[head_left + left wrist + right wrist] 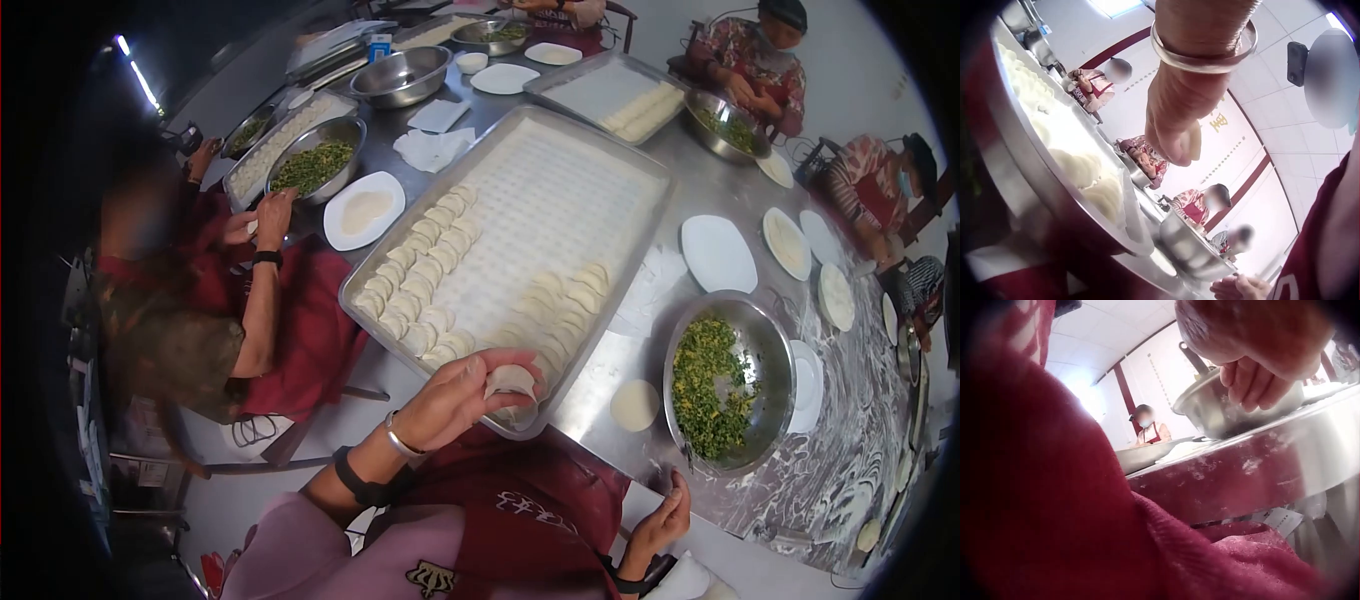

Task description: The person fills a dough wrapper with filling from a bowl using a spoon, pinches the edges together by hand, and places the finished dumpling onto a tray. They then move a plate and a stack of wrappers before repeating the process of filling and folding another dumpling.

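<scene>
In the head view my left hand (440,405) holds a pale dumpling (512,381) between thumb and fingers, over the near edge of a large metal tray (655,200). Rows of folded dumplings (425,265) lie along the tray's left side, and more dumplings (570,300) line its right side. The left wrist view shows the same hand (1182,119) from behind, with a pale edge of dough at the fingertips. My right hand (660,517) holds nothing, its fingers loosely bent beside the table edge. Nearest to it stands a steel bowl (780,400) of chopped green and yellow filling (710,390).
A round wrapper (634,405) lies on the steel table between tray and bowl. White plates (718,255) stand to the right, on a floury surface. At the left a person (260,290) works beside another filling bowl (350,130). Other people sit across the table around a second tray (560,90).
</scene>
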Action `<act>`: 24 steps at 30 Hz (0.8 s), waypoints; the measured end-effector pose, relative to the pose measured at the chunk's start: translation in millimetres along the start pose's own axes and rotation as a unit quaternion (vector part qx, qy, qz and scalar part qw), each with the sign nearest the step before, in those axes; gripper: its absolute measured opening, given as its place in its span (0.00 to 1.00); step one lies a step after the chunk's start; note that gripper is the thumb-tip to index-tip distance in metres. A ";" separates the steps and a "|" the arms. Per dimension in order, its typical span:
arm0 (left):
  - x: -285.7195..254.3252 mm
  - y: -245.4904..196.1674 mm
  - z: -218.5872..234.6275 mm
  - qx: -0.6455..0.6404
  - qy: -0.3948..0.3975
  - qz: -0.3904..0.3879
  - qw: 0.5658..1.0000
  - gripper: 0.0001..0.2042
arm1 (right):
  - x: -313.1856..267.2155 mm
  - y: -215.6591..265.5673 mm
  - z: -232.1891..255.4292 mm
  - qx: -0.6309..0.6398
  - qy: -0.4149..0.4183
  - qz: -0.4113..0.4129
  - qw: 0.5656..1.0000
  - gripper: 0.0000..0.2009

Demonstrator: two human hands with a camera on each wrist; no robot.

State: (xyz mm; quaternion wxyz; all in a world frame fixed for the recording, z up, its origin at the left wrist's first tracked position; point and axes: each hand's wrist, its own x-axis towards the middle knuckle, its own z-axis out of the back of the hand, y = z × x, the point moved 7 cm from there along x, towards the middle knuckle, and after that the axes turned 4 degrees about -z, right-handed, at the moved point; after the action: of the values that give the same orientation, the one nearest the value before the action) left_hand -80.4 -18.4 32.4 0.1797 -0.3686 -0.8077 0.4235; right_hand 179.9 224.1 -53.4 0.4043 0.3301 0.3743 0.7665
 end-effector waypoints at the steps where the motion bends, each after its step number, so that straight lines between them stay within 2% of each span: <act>1: -1.3 -2.8 2.1 -0.008 -0.004 0.003 1.000 0.33 | 0.9 -5.6 2.3 -0.009 -0.003 -0.011 1.000 0.16; 2: -2.4 -5.4 4.4 -0.017 -0.007 0.008 1.000 0.31 | 2.9 -9.6 2.3 -0.023 -0.010 -0.003 1.000 0.15; 5: 0.5 -17.8 32.3 0.062 -0.050 -0.028 0.996 0.24 | 8.4 -18.3 -2.3 -0.051 -0.025 0.016 0.998 0.12; 6: 0.7 -23.3 48.0 0.117 -0.095 -0.034 0.988 0.23 | 9.8 -20.4 -4.2 -0.052 -0.023 0.021 0.998 0.11; 8: 1.1 -37.3 81.6 0.224 -0.188 -0.047 0.955 0.20 | 12.8 -20.8 -10.1 -0.082 -0.015 0.050 0.995 0.11; 11: 13.6 -51.6 119.7 0.312 -0.256 -0.074 0.912 0.18 | 13.2 -19.6 -17.0 -0.138 -0.011 0.097 0.986 0.13; 14: 29.1 -49.7 132.9 0.455 -0.225 -0.040 0.861 0.16 | 13.8 -20.8 -20.0 -0.130 -0.019 0.106 0.986 0.15; 15: 35.0 -44.1 135.6 0.489 -0.204 -0.060 0.846 0.16 | 14.3 -20.8 -20.2 -0.129 -0.020 0.110 0.985 0.16; 18: 47.0 -19.5 141.9 0.555 -0.140 -0.018 0.819 0.17 | 13.8 -20.1 -20.7 -0.142 -0.022 0.113 0.983 0.16; 24: 59.0 -9.6 125.2 0.688 -0.040 -0.068 0.721 0.16 | 13.5 -19.0 -20.6 -0.149 -0.024 0.122 0.981 0.16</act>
State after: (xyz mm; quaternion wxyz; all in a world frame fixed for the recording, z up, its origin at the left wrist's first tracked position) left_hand -199.3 -46.9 -33.2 0.3794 -0.0703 -0.3233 0.8640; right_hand 164.2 236.9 -76.9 0.3609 0.3276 0.2031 0.8492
